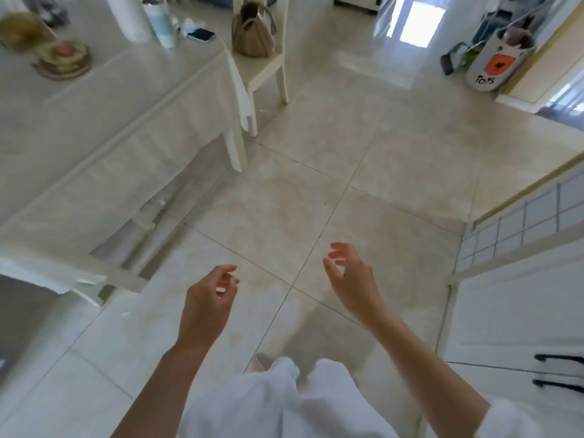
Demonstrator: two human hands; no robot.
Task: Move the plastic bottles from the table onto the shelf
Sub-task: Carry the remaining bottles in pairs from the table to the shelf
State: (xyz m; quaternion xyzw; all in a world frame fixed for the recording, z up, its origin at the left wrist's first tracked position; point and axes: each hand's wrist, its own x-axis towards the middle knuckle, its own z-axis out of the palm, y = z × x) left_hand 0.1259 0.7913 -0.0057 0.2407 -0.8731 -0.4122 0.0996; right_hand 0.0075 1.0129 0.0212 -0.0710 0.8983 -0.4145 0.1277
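Both my hands hang over the tiled floor and hold nothing. My left hand (pixel 207 301) has loosely curled fingers, and so does my right hand (pixel 349 273). The table (pixel 104 99) with a white cloth stands to my left. At its far end a pale blue plastic bottle (pixel 159 22) stands upright, next to a tall white container (pixel 128 15). Both are far from my hands. No shelf can be told apart in this view.
A dark phone (pixel 200 34) lies on the table's far corner, stacked dishes (pixel 61 56) at its left. A white chair (pixel 268 58) carries a tan bag (pixel 252 31). White cabinets (pixel 518 298) with a tiled top stand on my right. A toy bin (pixel 496 63) is at the far right.
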